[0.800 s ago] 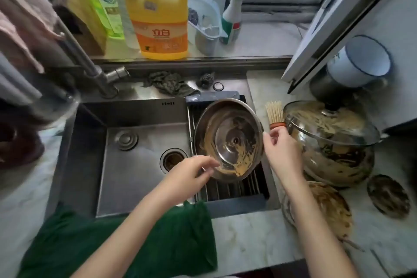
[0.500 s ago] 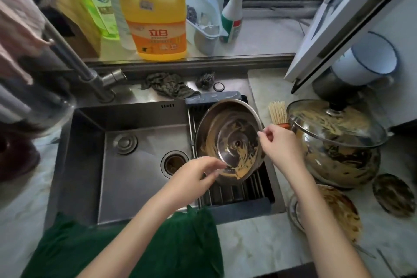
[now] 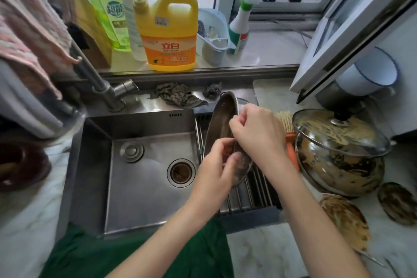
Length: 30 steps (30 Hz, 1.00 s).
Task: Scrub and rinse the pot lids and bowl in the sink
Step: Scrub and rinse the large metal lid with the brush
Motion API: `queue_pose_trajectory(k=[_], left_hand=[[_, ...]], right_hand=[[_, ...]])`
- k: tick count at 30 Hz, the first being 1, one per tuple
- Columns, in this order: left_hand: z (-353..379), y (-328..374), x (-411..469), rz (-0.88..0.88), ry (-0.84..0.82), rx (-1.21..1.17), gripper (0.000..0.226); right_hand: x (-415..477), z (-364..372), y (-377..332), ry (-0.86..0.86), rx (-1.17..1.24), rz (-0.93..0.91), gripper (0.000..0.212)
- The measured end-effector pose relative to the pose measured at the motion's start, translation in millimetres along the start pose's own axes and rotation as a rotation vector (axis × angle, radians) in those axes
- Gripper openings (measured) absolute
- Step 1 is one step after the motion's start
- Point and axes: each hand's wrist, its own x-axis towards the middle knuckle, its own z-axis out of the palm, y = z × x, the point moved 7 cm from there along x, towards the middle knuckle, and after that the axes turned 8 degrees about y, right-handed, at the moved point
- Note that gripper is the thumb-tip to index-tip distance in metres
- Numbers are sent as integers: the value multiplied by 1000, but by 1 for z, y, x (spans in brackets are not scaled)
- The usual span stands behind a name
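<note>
Less than a second ago the steel lid (image 3: pixel 220 124) faced up at me over the rack (image 3: pixel 248 198), its smeared underside open to the camera. Now it is tipped up almost on edge, hollow side turned left toward the open basin of the sink (image 3: pixel 140 187). It sits above the rack at the sink's right end.

Both hands are clamped on it. My left hand (image 3: pixel 216 165) has its fingers curled round the lower rim, and my right hand (image 3: pixel 257 133) has moved in from the right edge to pinch the upper rim. At this angle the inner face is dark, so I cannot tell how much residue is left on it.

The brush (image 3: pixel 291 146) lies free along the sink's right edge, between the rack and the bowl (image 3: pixel 338 171), and neither hand is on it. The bowl stands on the tabletop (image 3: pixel 259 250) near its right edge, streaked with brown, with a smeared glass lid (image 3: pixel 338 133) on top.

I read the tilt as lining the steel lid up to go over the basin, so this step is a repositioning rather than scrubbing. I see no water running, and the faucet (image 3: pixel 99 83) stands at the sink's back left corner, well apart from the lid. The task looks to be at an early stage. One hand will have to let go to fetch the brush or reach the tap, and a lid held on edge could then slip.
</note>
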Motion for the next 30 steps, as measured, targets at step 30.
queue_pose_trajectory(k=[30], left_hand=[[-143, -14, -37, -95, 692, -55, 23]], right_hand=[[5, 100, 128, 14, 7, 351, 56]])
